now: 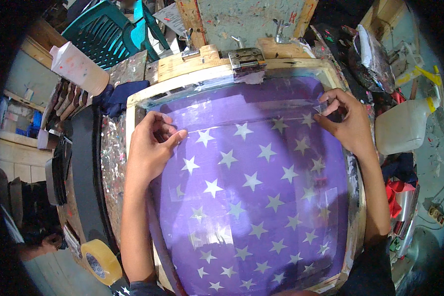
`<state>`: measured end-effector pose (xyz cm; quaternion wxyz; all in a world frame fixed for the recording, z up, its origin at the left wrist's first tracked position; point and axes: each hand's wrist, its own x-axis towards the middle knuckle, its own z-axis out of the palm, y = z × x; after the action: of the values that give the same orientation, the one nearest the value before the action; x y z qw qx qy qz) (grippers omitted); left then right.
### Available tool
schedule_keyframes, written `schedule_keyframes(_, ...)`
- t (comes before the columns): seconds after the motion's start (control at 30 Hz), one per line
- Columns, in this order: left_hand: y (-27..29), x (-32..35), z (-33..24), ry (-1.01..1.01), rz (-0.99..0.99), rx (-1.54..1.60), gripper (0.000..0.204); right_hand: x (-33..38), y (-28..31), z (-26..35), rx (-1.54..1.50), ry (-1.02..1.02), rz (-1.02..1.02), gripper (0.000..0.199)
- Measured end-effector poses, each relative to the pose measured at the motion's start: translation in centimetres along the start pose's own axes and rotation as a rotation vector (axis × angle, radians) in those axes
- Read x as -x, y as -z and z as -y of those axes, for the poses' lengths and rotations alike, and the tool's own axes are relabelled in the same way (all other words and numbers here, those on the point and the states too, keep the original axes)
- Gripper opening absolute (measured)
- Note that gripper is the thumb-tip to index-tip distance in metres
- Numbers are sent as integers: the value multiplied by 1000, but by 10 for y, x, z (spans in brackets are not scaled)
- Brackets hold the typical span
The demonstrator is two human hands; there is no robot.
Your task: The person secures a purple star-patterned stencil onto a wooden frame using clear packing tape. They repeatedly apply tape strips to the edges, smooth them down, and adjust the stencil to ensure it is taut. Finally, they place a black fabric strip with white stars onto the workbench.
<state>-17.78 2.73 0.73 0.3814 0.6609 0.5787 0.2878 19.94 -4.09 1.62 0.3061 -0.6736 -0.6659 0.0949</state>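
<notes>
Forearms: 2, bare, rising from the lower edge along both sides of the frame
Wooden frame: 1, below the hands, around a purple mesh with more than 30 pale stars
Clear tape strip: 1, running across the upper mesh between the hands
Left hand: fingers curled, thumb extended at the strip's left end; cannot tell whether it pinches
Right hand: wrist bent inward, thumb and fingertips pinching the strip's right end
Metal clamp: 1, at the frame's far edge
Tape roll: 1, beside the left forearm
</notes>
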Motion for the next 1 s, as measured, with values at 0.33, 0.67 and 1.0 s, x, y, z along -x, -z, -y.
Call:
schedule_keyframes(0.33, 0, 0, 0, 27, 8, -15, 32, -1, 0, -1, 34, 56, -7, 34)
schedule_keyframes(0.67, -2, 0, 5, -14, -38, -111, 31, 1, 0, 5, 86, 25, 6, 35)
schedule_keyframes(1.0, -3, 4, -10, -6, -111, -311, 35, 4, 5, 18, 148, 11, 5, 37)
